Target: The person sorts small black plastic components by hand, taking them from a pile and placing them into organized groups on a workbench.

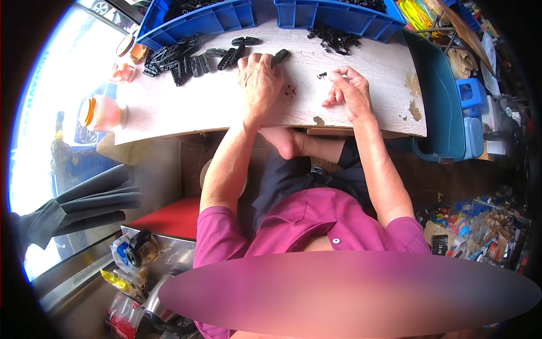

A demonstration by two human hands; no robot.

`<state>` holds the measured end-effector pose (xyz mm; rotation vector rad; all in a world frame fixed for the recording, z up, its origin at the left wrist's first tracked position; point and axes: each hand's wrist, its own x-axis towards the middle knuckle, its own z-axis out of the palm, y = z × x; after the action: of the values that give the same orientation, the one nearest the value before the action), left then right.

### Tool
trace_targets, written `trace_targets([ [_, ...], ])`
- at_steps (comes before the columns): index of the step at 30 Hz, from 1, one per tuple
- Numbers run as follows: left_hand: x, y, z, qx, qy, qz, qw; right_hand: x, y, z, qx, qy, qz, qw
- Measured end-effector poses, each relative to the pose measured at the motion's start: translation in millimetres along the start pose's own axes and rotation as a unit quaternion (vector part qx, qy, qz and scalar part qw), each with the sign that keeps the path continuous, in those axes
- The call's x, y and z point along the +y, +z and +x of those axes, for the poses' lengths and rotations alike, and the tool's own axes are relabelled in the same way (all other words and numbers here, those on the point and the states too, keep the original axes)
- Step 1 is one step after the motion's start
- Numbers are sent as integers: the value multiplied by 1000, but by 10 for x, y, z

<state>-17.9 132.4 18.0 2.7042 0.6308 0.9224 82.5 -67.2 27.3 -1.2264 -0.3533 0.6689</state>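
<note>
My left hand rests on the white tabletop with its fingers curled over a black oblong plastic part, whose end sticks out past the fingers. To the right, my right hand is held with thumb and forefinger pinched at a small black plastic clip. Beyond the left hand lie more black oblong parts, one of them set apart near the bin. A loose heap of small black clips sits at the far right of the table.
Two blue bins with black parts stand along the far edge, the right one beside the clips. A pile of black parts and a jar with an orange lid are at left. A teal tub adjoins the table's right side.
</note>
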Motion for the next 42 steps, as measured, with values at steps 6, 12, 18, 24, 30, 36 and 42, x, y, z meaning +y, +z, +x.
trace_targets([
  [6, 132, -46, -154, -74, -155, -357, 918, 30, 4, -4, 14, -2, 6, 1000],
  [12, 420, -4, -336, -67, -263, -693, 668, 46, 6, -33, 10, -56, 78, 995],
  [18, 677, 13, -391, -137, -287, -745, 586, 58, -22, -42, 20, -92, 64, 993],
  [24, 756, 120, -388, -166, -274, -744, 587, 34, -65, -56, 11, -64, 52, 997],
  [30, 774, 104, -369, -174, -283, -735, 591, 3, -66, -50, 6, -39, 19, 999],
  [36, 799, 17, -303, -175, -332, -709, 597, 23, -88, -28, 0, -44, 4, 999],
  [42, 822, 47, -277, -151, -359, -698, 600, 6, -35, -44, 6, -46, -32, 998],
])
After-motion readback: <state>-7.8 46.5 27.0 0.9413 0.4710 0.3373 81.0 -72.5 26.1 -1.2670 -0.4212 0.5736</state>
